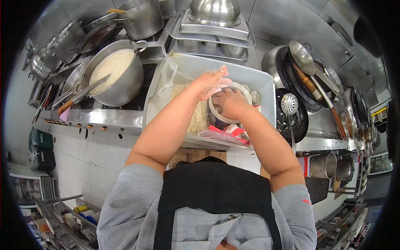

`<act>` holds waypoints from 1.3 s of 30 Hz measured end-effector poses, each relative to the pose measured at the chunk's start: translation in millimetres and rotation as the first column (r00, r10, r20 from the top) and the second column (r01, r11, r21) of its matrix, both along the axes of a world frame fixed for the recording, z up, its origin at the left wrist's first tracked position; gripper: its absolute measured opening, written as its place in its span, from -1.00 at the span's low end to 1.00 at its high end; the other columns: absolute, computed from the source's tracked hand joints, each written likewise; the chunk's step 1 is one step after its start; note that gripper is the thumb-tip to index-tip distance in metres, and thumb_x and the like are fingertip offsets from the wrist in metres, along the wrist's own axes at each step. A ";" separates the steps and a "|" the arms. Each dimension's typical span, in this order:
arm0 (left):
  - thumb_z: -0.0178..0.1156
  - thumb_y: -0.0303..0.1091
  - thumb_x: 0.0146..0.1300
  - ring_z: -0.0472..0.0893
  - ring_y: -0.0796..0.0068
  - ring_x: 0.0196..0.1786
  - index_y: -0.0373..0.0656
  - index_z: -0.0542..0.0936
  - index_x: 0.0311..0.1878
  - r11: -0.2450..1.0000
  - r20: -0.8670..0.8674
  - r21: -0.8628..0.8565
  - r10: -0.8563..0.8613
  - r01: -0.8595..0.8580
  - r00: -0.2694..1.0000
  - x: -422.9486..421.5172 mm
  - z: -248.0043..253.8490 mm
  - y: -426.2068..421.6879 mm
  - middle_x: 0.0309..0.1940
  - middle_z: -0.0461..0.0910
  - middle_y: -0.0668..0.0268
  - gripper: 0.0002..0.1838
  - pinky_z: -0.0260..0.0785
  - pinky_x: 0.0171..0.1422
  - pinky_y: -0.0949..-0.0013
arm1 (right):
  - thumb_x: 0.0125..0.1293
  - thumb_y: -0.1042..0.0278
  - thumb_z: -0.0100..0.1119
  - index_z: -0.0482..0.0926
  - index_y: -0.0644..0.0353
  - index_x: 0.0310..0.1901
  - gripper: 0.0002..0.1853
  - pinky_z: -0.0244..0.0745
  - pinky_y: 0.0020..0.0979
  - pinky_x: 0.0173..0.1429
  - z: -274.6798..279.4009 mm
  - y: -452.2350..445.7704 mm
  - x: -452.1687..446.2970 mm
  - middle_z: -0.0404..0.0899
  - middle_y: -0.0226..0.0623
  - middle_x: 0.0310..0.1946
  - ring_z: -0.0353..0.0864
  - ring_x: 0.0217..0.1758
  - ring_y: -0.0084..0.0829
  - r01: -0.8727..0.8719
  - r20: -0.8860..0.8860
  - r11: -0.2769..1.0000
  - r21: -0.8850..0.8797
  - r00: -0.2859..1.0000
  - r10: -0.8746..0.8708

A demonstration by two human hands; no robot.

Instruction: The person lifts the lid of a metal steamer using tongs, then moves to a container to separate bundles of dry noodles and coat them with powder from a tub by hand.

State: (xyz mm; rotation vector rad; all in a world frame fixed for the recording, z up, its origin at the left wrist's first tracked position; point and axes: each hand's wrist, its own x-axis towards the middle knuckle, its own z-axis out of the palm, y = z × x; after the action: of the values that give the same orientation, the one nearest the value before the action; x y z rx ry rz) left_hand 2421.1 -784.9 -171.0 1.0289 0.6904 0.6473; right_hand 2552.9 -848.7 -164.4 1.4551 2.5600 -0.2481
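Observation:
A round, whitish plastic tub [246,92] stands in a large pale plastic bin [166,125]. Above the tub's left rim is my left hand [213,82], its fingers stretched out. Something whitish, powder or thin plastic, covers those fingers. My right hand [230,102] reaches into the mouth of the tub, and its fingertips are partly hidden there. What they touch inside cannot be made out. Dry thin noodles [198,118] lie left of the tub, below my left forearm. Red and clear packaging [225,134] sits at the bin's near side. Cans [255,96] stand right of the tub.
At left, a large pot [135,79] of milky liquid [110,68] with a wooden-handled utensil sits on the stove. Metal trays [210,34] are stacked behind the bin. A black wok [301,121] with a perforated ladle [289,104] is at right. Loose clear plastic [170,68] hangs over the bin's left rim.

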 end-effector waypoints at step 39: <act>-0.07 0.30 0.28 0.35 0.18 0.28 -0.20 0.12 0.39 0.998 -0.013 -0.068 -0.017 0.016 1.000 -3.1 -5.8 12.8 0.33 0.18 -0.07 -0.15 0.18 0.33 0.23 | -0.01 0.25 0.25 0.64 -0.18 -0.07 -0.63 0.37 -0.14 0.19 -27.7 11.4 27.7 0.44 -0.23 0.07 0.38 0.19 -0.18 0.079 -0.136 0.996 0.047 0.988 -0.072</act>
State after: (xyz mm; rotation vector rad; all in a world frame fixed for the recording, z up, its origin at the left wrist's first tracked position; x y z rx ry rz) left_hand 2417.9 -772.2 -176.9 0.9761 0.7104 0.5997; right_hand 2580.6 -837.3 -192.1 1.6087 2.6370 -0.3020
